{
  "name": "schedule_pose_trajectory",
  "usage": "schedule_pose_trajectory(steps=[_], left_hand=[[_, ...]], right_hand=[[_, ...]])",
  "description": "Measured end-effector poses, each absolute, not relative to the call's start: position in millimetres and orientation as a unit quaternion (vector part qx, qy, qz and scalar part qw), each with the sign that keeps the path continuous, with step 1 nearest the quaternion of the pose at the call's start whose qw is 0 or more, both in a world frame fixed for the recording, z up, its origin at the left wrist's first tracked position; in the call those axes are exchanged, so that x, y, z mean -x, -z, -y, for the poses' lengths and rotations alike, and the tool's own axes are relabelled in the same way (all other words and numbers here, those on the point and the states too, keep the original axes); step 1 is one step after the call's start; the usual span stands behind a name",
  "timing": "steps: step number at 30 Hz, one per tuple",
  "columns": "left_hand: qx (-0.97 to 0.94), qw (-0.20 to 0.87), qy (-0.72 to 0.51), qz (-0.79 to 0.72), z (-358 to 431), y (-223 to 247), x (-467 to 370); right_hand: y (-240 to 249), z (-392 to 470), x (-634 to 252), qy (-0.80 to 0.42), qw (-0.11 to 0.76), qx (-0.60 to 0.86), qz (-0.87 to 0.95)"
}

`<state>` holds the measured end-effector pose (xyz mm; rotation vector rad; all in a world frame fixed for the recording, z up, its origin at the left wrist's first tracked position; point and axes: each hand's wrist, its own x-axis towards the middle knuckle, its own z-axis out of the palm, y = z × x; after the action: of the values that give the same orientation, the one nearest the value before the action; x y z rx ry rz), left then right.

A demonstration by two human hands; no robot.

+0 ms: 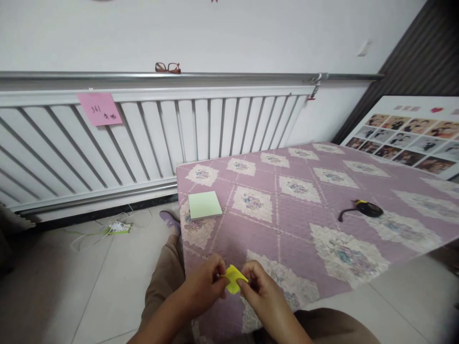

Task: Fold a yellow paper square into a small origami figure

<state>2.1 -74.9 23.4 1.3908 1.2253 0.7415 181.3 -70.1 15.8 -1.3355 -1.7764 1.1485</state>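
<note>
A small piece of yellow paper [234,279], creased and bent, is held up over the near edge of the covered table. My left hand [210,282] pinches its left side between thumb and fingers. On the opposite side, my right hand [258,285] grips the paper with thumb and index finger. Beyond my left hand lies a pale green sticky note pad [205,205] at the table's left edge. The fingertips behind the paper are partly hidden.
The table has a purple floral cloth [261,229]. A black tape measure [369,209] lies on its right part. Behind stands a white radiator [208,129] bearing a pink note [100,109]; glasses [168,68] rest on the pipe. A power strip [119,228] with cables lies on the floor.
</note>
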Motion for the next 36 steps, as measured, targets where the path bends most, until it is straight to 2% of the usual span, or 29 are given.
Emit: schedule_pose_trajectory(steps=[5,11,20,25,36], left_hand=[[-0.597,0.537,-0.301,-0.514,75.0,-26.0,-1.6],[-0.620,0.523,-0.286,-0.511,74.3,-25.8,0.8],[-0.644,0.558,-0.199,-0.484,61.4,4.3,0.6],[-0.768,0.367,-0.099,-0.516,52.4,15.6,-0.6],[-0.792,0.296,-0.045,-0.532,48.5,16.2,-2.8]], right_hand=[[-22.4,70.3,-182.9,-0.372,0.263,0.495,0.740],[-25.8,68.8,-185.1,-0.376,0.234,0.487,0.752],[7.7,59.2,-194.2,-0.535,0.173,0.455,0.691],[25.2,55.2,-193.1,-0.406,0.155,0.493,0.754],[27.5,54.7,-194.6,-0.276,0.137,0.488,0.817]])
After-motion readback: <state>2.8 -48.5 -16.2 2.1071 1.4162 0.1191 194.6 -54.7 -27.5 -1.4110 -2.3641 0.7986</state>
